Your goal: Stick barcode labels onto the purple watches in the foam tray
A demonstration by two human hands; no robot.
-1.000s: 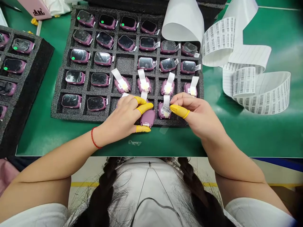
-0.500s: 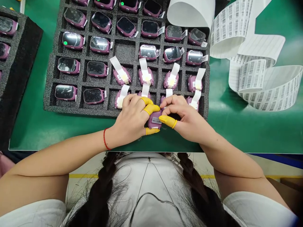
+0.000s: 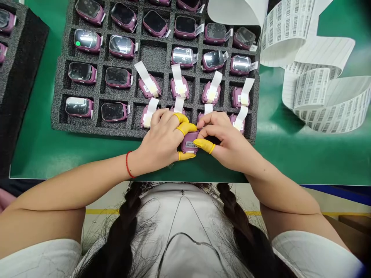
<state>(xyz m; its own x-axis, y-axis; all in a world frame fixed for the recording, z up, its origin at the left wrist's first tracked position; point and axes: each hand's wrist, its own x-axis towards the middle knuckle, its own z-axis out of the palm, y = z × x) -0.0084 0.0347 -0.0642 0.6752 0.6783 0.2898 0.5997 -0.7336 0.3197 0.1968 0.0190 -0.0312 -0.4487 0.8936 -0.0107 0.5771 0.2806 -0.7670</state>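
A purple smartwatch body (image 3: 189, 145) with a barcode label on its back is gripped by my left hand (image 3: 162, 139), fingers above and thumb below. Yellow finger cots cover that thumb and two of the fingers. My right hand (image 3: 226, 141) is pinched at the right side of the same watch, its thumb in a yellow cot lying against the label's edge. What its fingertips hold, if anything, is too small to make out. Just beyond my hands, the black foam tray (image 3: 95, 130) holds several purple watches, some face down with white strips sticking up.
A curling ribbon of barcode labels (image 3: 315, 90) lies to the right on the green table (image 3: 290, 162). A white sheet (image 3: 236, 11) curves over the tray's far right part. Another foam tray (image 3: 27, 65) with watches stands at the left edge.
The view has shifted slightly, so the tray and table sit a little higher in the picture. Both hands keep almost the same pose around the watch.
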